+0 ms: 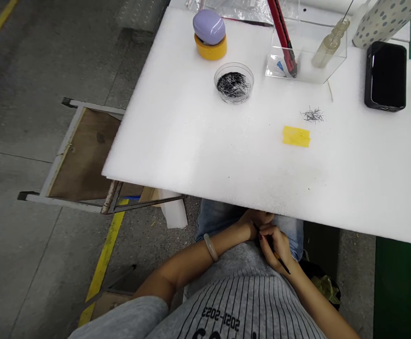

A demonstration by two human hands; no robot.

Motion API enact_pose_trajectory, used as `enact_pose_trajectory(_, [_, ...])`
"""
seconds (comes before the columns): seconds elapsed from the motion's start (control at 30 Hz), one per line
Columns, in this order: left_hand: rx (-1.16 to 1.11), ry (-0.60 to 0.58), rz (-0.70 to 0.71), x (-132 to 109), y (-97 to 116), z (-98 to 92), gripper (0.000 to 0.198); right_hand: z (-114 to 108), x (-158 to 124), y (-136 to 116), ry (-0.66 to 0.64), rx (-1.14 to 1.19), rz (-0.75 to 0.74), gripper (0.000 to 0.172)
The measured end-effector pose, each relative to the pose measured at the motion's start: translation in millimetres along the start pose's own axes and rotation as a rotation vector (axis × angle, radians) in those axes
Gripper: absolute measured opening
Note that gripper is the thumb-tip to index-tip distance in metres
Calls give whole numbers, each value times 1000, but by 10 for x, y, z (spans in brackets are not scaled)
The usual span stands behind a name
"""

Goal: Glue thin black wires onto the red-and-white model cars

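The right hand (275, 247) pinches a slender black-and-yellow stick (278, 258) between closed fingers, low over the lap and below the edge of the white foam worktop (177, 141), while the curled left hand (255, 223) sits at its tip, though whether it grips cannot be told. A shallow round glass dish (233, 64) holds a dense heap of fine black fibres (232, 84), and only a small loose tuft of fibres (311, 115) lies apart on the foam, near a yellow tape square (296, 136).
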State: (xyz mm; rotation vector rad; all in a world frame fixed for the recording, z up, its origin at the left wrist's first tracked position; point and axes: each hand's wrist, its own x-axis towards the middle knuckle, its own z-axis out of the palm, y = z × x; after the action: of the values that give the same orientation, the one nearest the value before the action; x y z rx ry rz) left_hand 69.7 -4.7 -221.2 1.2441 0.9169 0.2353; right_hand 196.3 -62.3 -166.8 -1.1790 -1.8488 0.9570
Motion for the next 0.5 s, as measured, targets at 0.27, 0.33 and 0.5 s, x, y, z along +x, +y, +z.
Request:
enact_pose_trajectory(0.27, [458,46,107,-21,125,-35,11,-34,14,-62,37,26,-26,19])
enact_pose_trajectory(0.33, [525,39,130,-37,159,-50,11,-56,0,-77,48,28,-16,17])
enact_pose_trajectory(0.5, [638,28,134,-21,195,-60,11,-70,-32,-57,31,35,9,13])
